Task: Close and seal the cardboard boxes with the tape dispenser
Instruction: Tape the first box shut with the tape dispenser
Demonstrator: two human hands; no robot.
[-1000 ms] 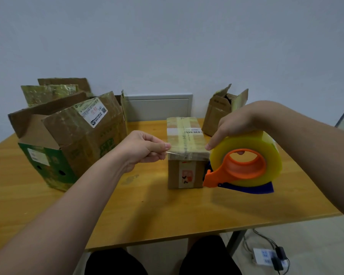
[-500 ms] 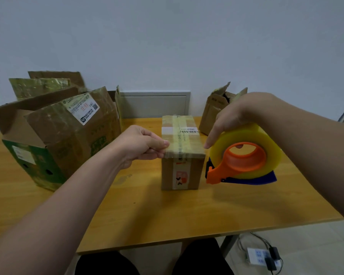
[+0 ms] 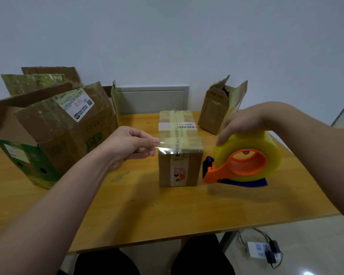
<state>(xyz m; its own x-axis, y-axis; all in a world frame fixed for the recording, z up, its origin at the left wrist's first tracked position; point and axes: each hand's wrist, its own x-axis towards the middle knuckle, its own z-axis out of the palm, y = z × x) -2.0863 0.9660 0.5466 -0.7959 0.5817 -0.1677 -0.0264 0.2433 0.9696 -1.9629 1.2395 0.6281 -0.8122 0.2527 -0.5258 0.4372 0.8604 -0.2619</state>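
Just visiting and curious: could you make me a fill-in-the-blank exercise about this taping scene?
The right hand grips a tape dispenser whose frame is coloured ____.
The left hand pinches the free end of the ____.
The large green-printed box stands on the table's ____ side.
Missing words: orange; tape; left.

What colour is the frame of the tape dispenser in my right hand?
The dispenser frame is orange, with dark blue trim, seen clearly in the head view.
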